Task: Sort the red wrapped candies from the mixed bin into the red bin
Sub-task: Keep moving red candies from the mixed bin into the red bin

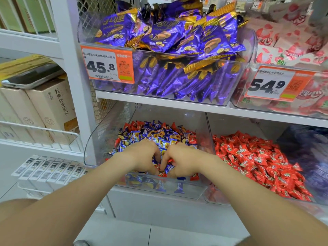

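Both hands are down in the clear mixed bin (99,139) on the lower shelf, close together and almost touching near its front wall. The left hand (142,157) has its fingers curled downward into the pile, and the right hand (184,160) is curled the same way just beside it, the fingertips of both buried among the wrappers. Whether either hand actually grips a piece I cannot tell. One red wrapped candy (162,174) lies right where the two sets of fingertips meet, against the front wall. The heap around the hands is mostly blue wrapped candies (159,137), with more red ones showing at the back and along the right edge. Immediately to the right, sharing a wall with it, stands the red bin (213,197), already well filled with red candies (257,160). On the upper shelf (159,102) sits a clear bin of purple packets (168,41) carrying an orange price tag (106,66) that reads 45.8, and next to it a bin of pale red-printed packets (287,41) tagged 54.9. Off to the left, cardboard boxes (49,107) stand in a wire rack with a dark flat device (32,75) lying on top.
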Demonstrator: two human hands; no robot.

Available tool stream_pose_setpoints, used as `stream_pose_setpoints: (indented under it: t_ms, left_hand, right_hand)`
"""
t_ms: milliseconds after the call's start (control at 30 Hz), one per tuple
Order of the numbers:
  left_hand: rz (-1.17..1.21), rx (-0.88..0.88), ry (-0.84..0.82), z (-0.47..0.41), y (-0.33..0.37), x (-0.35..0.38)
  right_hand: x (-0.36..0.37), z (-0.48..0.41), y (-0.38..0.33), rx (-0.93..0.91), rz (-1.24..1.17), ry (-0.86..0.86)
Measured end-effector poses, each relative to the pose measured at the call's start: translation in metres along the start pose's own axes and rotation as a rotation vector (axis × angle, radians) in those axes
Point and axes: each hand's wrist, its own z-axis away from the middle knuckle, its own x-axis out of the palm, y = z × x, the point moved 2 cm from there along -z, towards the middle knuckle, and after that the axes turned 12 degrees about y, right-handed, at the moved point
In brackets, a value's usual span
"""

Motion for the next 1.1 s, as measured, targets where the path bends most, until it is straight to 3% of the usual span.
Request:
stream_pose_setpoints:
  t_ms: [267, 533, 733, 833, 1000, 1100]
  left_hand:
    - [-0.031, -0.088, -0.031, -0.003, -0.009, 0.000]
    - [0.283, -0.297, 0.135, -0.002, -0.023, -0.020]
    - [0.016, -0.151, 0.303, -0.007, -0.024, -0.008]
    - [-0.087, -0.096, 0.275, -0.008, -0.023, -0.003]
    - [-0.161, -0.067, 0.203, -0.011, -0.021, 0.001]
    - [-0.190, -0.095, 0.157, -0.013, -0.022, 0.006]
  right_hand:
    - [0.023, -0.008, 0.001, -0.044, 0.094, -0.013]
    - [-0.019, 0.001, 0.013, 0.117, -0.068, 0.284]
    - [-0.030, 0.006, 0.022, 0.230, -0.172, 0.293]
    - [-0.025, 0.002, 0.018, 0.240, -0.078, 0.287]
    - [-0.004, -0.004, 0.005, 0.207, 0.319, 0.229]
    - [0.009, -0.012, 0.000, 0.202, 0.343, 0.207]
